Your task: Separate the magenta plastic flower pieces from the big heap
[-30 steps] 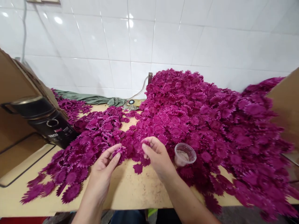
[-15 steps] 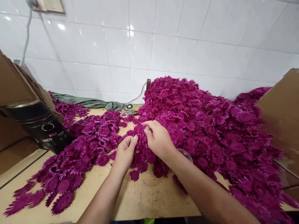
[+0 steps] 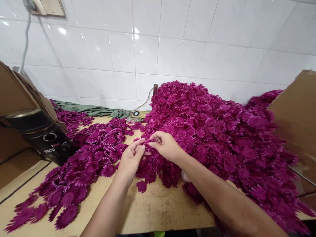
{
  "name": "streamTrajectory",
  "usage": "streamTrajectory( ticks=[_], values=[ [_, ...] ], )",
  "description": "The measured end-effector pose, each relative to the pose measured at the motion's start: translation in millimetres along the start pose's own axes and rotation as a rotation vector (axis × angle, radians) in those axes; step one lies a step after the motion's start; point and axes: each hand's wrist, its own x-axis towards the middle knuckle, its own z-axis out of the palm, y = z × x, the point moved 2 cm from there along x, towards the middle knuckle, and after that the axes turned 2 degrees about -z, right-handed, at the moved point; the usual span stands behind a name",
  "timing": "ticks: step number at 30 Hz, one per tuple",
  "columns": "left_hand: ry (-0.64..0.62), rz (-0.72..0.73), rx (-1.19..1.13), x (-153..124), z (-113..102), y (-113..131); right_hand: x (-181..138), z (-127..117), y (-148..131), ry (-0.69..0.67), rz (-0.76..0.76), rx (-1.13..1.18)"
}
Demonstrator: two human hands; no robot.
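Magenta fabric flower pieces with fringed petals form a large heap (image 3: 209, 121) in the middle and right, and a lower pile (image 3: 91, 158) on the left. Between the two, my hands meet over loose flowers. My left hand (image 3: 132, 159) has its index finger and thumb parted, the fingertips close to the other hand. The thumb and index finger of my right hand (image 3: 166, 146) pinch a small magenta flower piece, mostly hidden by the fingers. A single flower (image 3: 141, 186) lies flat on the wooden tabletop (image 3: 148, 210) just below.
A black vacuum flask (image 3: 40, 135) leans at the left beside a cardboard box (image 3: 22, 89). Another cardboard panel (image 3: 296, 115) borders the heap on the right. Behind lie a green cloth (image 3: 91, 109) and a small yellowish device (image 3: 138, 114) with a cord, against the tiled wall (image 3: 145, 56).
My right hand has lowered slightly and closed its fingertips near my left hand. My left hand's fingers have parted from a pinch. The round clear rim beneath my right forearm is now hidden.
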Motion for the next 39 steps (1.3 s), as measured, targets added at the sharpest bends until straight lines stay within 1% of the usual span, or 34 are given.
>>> streamTrajectory(
  ticks=[4,7,9,13,15,18,21,23,24,26,27,28,29,31,33,35,36,39],
  values=[
    [0.011,-0.007,-0.015,-7.2,2.0,-0.4,-1.2,-1.5,-5.0,0.110,-0.076,-0.250],
    [-0.045,-0.043,-0.045,-11.0,9.0,-3.3,-3.0,-1.0,-9.2,0.156,-0.075,-0.385],
    [-0.066,-0.043,-0.063,-11.1,13.6,-4.6,-4.0,0.1,-11.9,0.154,-0.083,-0.478],
    [0.008,-0.045,-0.118,-8.4,15.8,-5.5,-5.8,0.9,-14.9,0.109,-0.118,-0.622],
    [0.009,-0.033,-0.132,-7.8,15.3,-5.6,-7.5,1.3,-15.7,0.069,-0.148,-0.649],
    [0.000,0.003,-0.123,-6.1,14.2,-6.9,-10.6,3.8,-18.6,0.022,-0.221,-0.650],
    [0.057,0.076,-0.092,-1.8,10.9,-8.4,-8.2,2.2,-20.9,0.061,-0.244,-0.613],
    [0.144,0.162,-0.044,0.6,4.7,-8.3,-0.4,-8.1,-18.0,0.149,-0.201,-0.566],
    [0.200,0.201,-0.021,0.9,0.0,-8.2,5.1,-17.0,-14.4,0.214,-0.152,-0.526],
    [0.280,0.223,0.009,-0.6,-10.9,-8.3,16.6,-39.6,-3.5,0.359,-0.023,-0.405],
    [0.288,0.206,0.015,-2.0,-15.9,-8.6,21.5,-50.8,2.9,0.416,0.043,-0.322],
    [0.276,0.177,0.020,-3.7,-19.8,-8.9,25.5,-59.9,8.0,0.440,0.061,-0.250],
    [0.245,0.146,0.026,-5.3,-22.2,-9.0,28.1,-66.1,12.3,0.432,0.071,-0.176],
    [0.179,0.107,0.029,-7.7,-22.5,-7.9,29.4,-68.3,16.6,0.341,0.077,-0.034],
    [0.153,0.094,0.002,-8.3,-18.4,-5.8,27.5,-60.2,15.6,0.222,0.074,0.027],
    [0.141,0.085,-0.036,-7.3,-12.4,-3.9,26.3,-50.6,12.0,0.168,0.048,-0.050],
    [0.129,0.085,-0.048,-6.7,-9.5,-3.3,27.0,-47.4,10.3,0.177,0.033,-0.128],
    [0.070,0.099,-0.068,-5.5,-3.4,-3.1,33.5,-46.3,8.4,0.282,0.013,-0.314]
  ],
)
